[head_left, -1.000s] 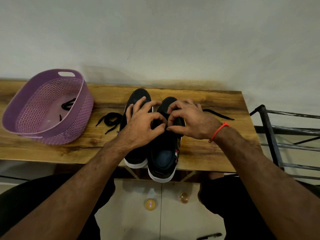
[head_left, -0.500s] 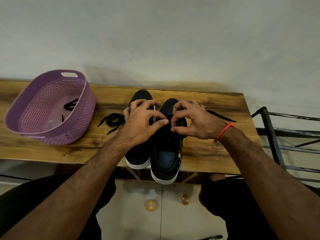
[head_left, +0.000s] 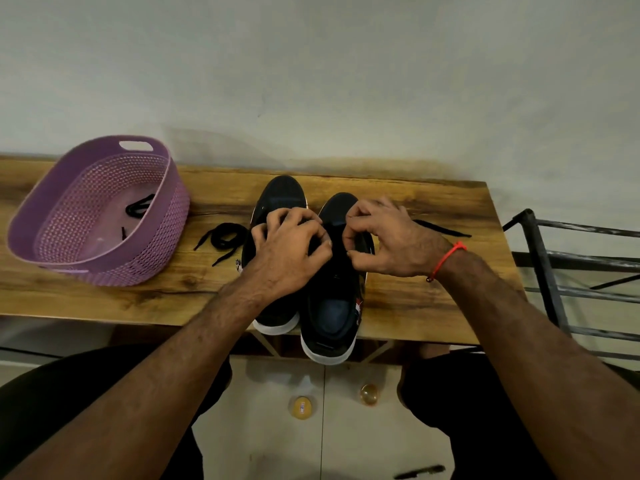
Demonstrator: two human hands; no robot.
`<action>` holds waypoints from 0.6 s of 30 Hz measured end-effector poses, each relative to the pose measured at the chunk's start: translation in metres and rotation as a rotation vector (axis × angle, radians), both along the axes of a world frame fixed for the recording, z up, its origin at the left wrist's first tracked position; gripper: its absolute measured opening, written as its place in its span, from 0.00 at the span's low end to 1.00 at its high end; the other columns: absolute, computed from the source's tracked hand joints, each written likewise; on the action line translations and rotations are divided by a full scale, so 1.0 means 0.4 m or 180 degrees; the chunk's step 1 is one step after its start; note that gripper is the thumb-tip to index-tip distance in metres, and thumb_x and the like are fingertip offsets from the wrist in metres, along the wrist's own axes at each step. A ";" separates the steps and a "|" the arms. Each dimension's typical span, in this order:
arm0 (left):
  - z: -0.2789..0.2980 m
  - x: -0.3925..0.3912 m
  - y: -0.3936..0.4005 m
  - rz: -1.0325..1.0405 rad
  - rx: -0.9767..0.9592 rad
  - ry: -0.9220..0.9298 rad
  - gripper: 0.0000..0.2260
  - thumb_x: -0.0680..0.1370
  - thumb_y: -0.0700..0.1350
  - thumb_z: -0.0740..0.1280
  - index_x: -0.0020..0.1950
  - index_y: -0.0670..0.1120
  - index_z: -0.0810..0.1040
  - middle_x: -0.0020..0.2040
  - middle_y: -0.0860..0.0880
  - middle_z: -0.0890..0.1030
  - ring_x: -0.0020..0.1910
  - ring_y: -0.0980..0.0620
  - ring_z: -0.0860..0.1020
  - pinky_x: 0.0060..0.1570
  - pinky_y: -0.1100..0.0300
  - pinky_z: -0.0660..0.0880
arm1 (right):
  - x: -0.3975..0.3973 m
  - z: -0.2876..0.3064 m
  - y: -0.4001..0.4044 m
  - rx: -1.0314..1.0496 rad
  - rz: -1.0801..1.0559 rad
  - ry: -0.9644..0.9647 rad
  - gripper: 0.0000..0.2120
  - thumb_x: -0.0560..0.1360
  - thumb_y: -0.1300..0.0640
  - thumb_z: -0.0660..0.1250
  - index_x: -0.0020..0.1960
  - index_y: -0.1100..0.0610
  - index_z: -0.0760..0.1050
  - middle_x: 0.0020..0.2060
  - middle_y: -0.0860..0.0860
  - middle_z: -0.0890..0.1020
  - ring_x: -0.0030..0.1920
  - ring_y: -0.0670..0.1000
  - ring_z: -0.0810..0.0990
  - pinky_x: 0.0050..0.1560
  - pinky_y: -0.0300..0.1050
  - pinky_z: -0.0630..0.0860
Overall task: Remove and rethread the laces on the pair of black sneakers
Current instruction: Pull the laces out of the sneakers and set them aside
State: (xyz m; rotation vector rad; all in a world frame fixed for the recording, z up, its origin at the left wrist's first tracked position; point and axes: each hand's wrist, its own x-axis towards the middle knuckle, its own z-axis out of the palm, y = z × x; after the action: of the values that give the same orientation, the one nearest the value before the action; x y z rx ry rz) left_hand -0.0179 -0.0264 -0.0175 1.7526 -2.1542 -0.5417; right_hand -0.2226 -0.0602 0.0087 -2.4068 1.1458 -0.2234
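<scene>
On the wooden surface point(head_left: 415, 306), the right sneaker's point(head_left: 332, 306) black lace point(head_left: 441, 229) was pinched by the left hand point(head_left: 291, 251) and right hand point(head_left: 388, 240), each grip pressed together.

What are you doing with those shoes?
A person is working on the laces of a pair of black sneakers on a wooden table. Both hands, the left hand and right hand, pinch at the lace area of the right sneaker, beside the left sneaker. A loose black lace lies on the table, and another sits in the purple basket.
</scene>
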 end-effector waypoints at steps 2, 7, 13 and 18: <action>0.004 0.004 -0.001 -0.0099 0.0082 0.0106 0.07 0.80 0.55 0.65 0.57 0.60 0.79 0.71 0.60 0.69 0.73 0.51 0.56 0.62 0.53 0.52 | 0.000 -0.002 -0.001 0.0012 -0.0108 0.0006 0.07 0.73 0.43 0.70 0.48 0.43 0.76 0.54 0.43 0.70 0.59 0.46 0.63 0.63 0.55 0.62; 0.026 0.015 0.000 -0.0249 0.0175 0.0109 0.05 0.77 0.57 0.71 0.53 0.65 0.80 0.74 0.63 0.66 0.74 0.51 0.54 0.61 0.53 0.50 | 0.011 -0.001 -0.001 -0.0106 -0.0030 0.0358 0.10 0.74 0.38 0.68 0.51 0.42 0.76 0.57 0.43 0.69 0.61 0.46 0.61 0.62 0.51 0.59; 0.018 -0.002 -0.001 0.0057 0.0231 0.0260 0.02 0.78 0.55 0.67 0.46 0.60 0.79 0.69 0.64 0.69 0.73 0.54 0.56 0.59 0.56 0.50 | 0.000 0.003 -0.011 -0.0128 -0.0140 0.0302 0.06 0.75 0.41 0.68 0.49 0.41 0.78 0.56 0.42 0.72 0.63 0.48 0.64 0.62 0.52 0.60; 0.013 -0.014 0.008 0.0056 0.0259 0.0396 0.01 0.79 0.52 0.65 0.49 0.58 0.76 0.70 0.60 0.69 0.74 0.53 0.56 0.61 0.54 0.51 | -0.009 0.009 -0.005 0.0140 -0.0087 0.0322 0.05 0.75 0.46 0.69 0.48 0.44 0.75 0.56 0.44 0.72 0.63 0.48 0.65 0.65 0.57 0.61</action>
State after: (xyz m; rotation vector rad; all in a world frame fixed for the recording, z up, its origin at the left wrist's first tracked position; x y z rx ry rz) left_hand -0.0237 -0.0230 -0.0124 1.7290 -2.0565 -0.7237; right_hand -0.2262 -0.0621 0.0124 -2.3889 1.2162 -0.0849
